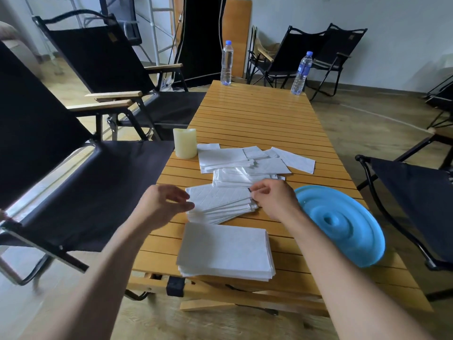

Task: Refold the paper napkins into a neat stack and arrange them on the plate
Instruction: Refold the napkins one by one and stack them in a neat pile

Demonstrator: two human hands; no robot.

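A neat stack of white paper napkins lies at the table's near edge. Just beyond it sits a fanned pile of napkins. My right hand pinches the right edge of that fanned pile. My left hand hovers at the pile's left edge with fingers loosely curled, blurred, holding nothing that I can see. Farther back, loose unfolded napkins are scattered over the table's middle. A blue plate lies to the right of my right hand, with nothing on it.
The wooden slat table carries a cream candle at its left edge and two water bottles at the far end. Black folding chairs stand at the left and right.
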